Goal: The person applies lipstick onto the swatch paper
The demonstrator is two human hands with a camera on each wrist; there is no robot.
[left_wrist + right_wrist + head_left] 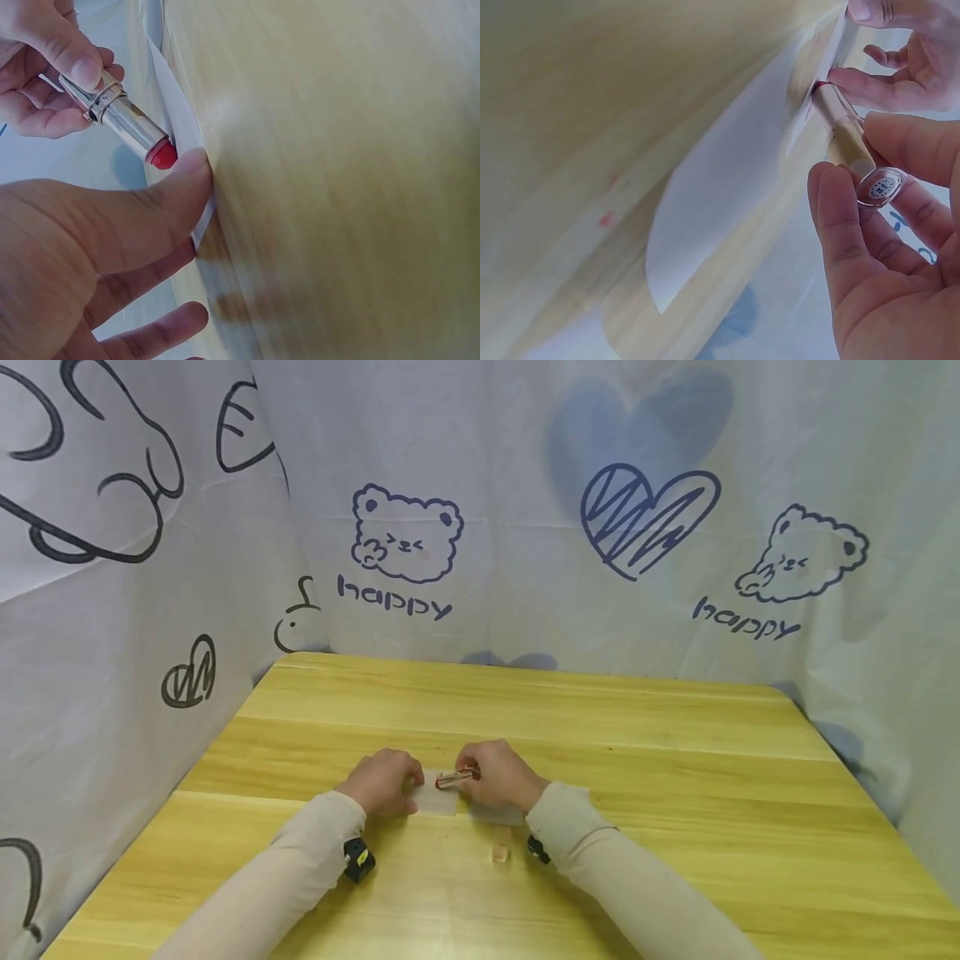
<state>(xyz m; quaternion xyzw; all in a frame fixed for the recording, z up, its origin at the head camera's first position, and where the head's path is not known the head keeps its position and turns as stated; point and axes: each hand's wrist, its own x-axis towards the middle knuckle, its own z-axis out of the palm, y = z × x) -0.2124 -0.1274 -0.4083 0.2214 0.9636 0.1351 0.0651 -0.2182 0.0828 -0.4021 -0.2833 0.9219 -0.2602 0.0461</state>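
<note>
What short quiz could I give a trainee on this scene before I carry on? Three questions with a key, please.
1. Which of the person's hands holds the lipstick?
2. True or false: a cap covers the lipstick's tip.
3. The left hand is at the edge of: A, a plate; B, a sheet of paper; C, a towel.

Key: 1, the right hand; 2, false, the red tip is bare; 3, B.

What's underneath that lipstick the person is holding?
Beneath the red end of the lipstick, the head view shows white paper on the wooden table. What lies under its gripped end can't be seen, because the right hand covers it.
</note>
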